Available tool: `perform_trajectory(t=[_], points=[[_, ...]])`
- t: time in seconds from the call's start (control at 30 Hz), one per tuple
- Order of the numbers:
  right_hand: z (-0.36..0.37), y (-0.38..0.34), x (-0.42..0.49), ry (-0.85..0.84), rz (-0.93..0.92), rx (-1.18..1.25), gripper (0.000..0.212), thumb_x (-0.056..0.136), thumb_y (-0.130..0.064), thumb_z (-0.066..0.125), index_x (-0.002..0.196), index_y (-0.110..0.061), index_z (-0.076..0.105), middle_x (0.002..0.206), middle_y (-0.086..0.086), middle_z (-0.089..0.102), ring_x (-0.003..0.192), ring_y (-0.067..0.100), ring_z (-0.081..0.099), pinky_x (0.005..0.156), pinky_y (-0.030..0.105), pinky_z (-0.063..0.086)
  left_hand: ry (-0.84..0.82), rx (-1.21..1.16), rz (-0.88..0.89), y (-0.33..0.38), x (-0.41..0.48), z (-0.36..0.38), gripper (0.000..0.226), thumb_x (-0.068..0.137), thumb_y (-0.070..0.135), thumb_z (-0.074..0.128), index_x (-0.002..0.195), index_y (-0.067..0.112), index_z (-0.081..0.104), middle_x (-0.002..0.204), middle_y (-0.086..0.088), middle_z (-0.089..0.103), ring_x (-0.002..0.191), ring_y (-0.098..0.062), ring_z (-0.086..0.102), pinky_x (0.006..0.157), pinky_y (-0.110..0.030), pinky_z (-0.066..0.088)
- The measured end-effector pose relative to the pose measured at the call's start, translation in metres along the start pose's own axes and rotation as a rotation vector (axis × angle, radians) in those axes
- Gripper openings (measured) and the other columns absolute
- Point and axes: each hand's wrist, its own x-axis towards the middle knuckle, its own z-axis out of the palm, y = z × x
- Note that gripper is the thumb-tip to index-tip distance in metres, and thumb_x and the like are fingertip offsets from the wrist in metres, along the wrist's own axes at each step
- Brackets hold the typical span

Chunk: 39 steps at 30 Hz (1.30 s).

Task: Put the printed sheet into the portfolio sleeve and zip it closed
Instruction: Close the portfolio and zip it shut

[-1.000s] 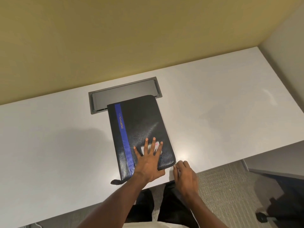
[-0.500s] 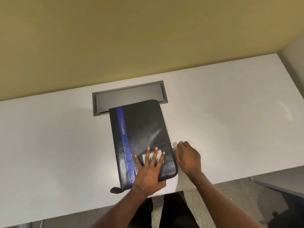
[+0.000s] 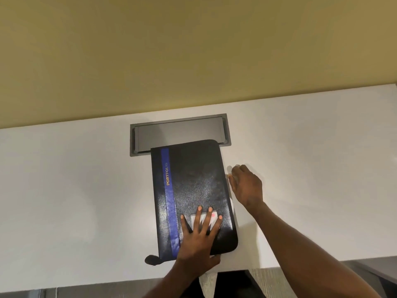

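Note:
A black portfolio (image 3: 193, 186) with a blue stripe and the word PORTFOLIO lies closed on the white desk (image 3: 75, 201). My left hand (image 3: 198, 239) presses flat on its near end, fingers spread over a small card window. My right hand (image 3: 245, 186) is at the portfolio's right edge, about halfway along, fingers pinched on the zipper pull. The printed sheet is not visible. A black tab (image 3: 151, 259) sticks out at the near left corner.
A grey recessed cable tray (image 3: 178, 130) sits in the desk behind the portfolio, whose far end overlaps it. A yellow wall (image 3: 193, 50) rises behind the desk. The desk's front edge runs just below my left wrist, with carpet beneath.
My right hand has slid away from me along the portfolio's right edge, from the near right corner to about halfway up. My left hand has stayed pressed on the cover.

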Motion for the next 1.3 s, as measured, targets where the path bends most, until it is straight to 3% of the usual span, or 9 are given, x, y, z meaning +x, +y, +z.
perform_trajectory(t=[0.1, 0.2, 0.3, 0.4, 0.5, 0.63, 0.93, 1.3], points=[[-0.003, 0.001, 0.007, -0.019, -0.003, 0.033, 0.014, 0.100, -0.034, 0.058, 0.103, -0.021, 0.063, 0.100, 0.000, 0.064, 0.079, 0.025, 0.069, 0.063, 0.026, 0.046, 0.075, -0.021, 0.060, -0.001, -0.005, -0.005, 0.105, 0.079, 0.079, 0.054, 0.164, 0.031, 0.015, 0.173, -0.008, 0.010, 0.158, -0.043, 0.004, 0.111, -0.082, 0.016], [-0.004, 0.003, 0.009, -0.043, 0.042, 0.163, 0.017, 0.099, -0.032, 0.060, 0.089, -0.019, 0.056, 0.087, 0.001, 0.061, 0.074, 0.029, 0.063, 0.061, 0.033, 0.045, 0.204, -0.034, 0.166, -0.009, -0.006, -0.020, 0.092, 0.092, 0.076, 0.042, 0.165, 0.028, 0.015, 0.174, -0.004, 0.008, 0.160, -0.031, 0.002, 0.119, -0.072, 0.013], [-0.002, 0.003, 0.014, -0.086, 0.089, 0.286, 0.022, 0.098, -0.031, 0.063, 0.085, -0.019, 0.049, 0.075, -0.001, 0.060, 0.068, 0.029, 0.057, 0.063, 0.038, 0.047, 0.264, -0.055, 0.059, -0.029, 0.020, -0.043, 0.082, 0.101, 0.069, 0.031, 0.166, 0.027, 0.005, 0.174, 0.000, -0.003, 0.160, -0.019, -0.010, 0.124, -0.060, 0.009], [0.001, 0.003, 0.017, -0.151, 0.076, 0.341, 0.014, 0.097, -0.024, 0.062, 0.090, -0.021, 0.050, 0.077, -0.001, 0.064, 0.071, 0.028, 0.059, 0.066, 0.039, 0.050, 0.307, -0.062, -0.096, -0.056, 0.062, -0.076, 0.081, 0.103, 0.065, 0.024, 0.164, 0.023, -0.007, 0.173, 0.000, -0.009, 0.159, -0.019, -0.014, 0.128, -0.056, 0.007], [0.004, 0.002, 0.016, -0.167, 0.057, 0.352, 0.010, 0.093, -0.015, 0.061, 0.096, -0.024, 0.057, 0.089, 0.001, 0.068, 0.081, 0.028, 0.063, 0.072, 0.039, 0.053, 0.350, -0.140, -0.204, -0.080, 0.103, -0.111, 0.082, 0.104, 0.061, 0.027, 0.164, 0.019, -0.010, 0.172, 0.000, -0.013, 0.158, -0.018, -0.017, 0.129, -0.052, 0.000], [0.000, -0.004, 0.009, -0.136, 0.100, 0.349, 0.013, 0.091, -0.012, 0.063, 0.086, -0.022, 0.058, 0.088, -0.001, 0.065, 0.078, 0.025, 0.061, 0.071, 0.038, 0.050, 0.364, -0.224, -0.278, -0.097, 0.143, -0.149, 0.080, 0.106, 0.053, 0.037, 0.165, 0.015, -0.002, 0.174, -0.005, -0.001, 0.160, -0.021, -0.006, 0.129, -0.050, 0.003], [-0.005, -0.006, 0.000, -0.052, 0.132, 0.347, 0.017, 0.102, -0.033, 0.058, 0.086, -0.026, 0.058, 0.087, -0.011, 0.057, 0.075, 0.013, 0.053, 0.063, 0.030, 0.040, 0.310, -0.225, -0.351, -0.099, 0.170, -0.171, 0.064, 0.105, 0.044, 0.046, 0.159, 0.012, 0.030, 0.157, -0.014, 0.040, 0.149, -0.033, 0.032, 0.125, -0.051, 0.025], [-0.012, -0.009, 0.058, 0.021, 0.066, 0.273, 0.012, 0.099, -0.038, 0.063, 0.094, -0.027, 0.064, 0.097, -0.008, 0.063, 0.081, 0.018, 0.063, 0.064, 0.028, 0.045, 0.377, -0.271, -0.395, -0.091, 0.174, -0.170, 0.054, 0.104, 0.034, 0.050, 0.152, 0.013, 0.041, 0.151, -0.014, 0.045, 0.145, -0.032, 0.035, 0.125, -0.052, 0.025]])
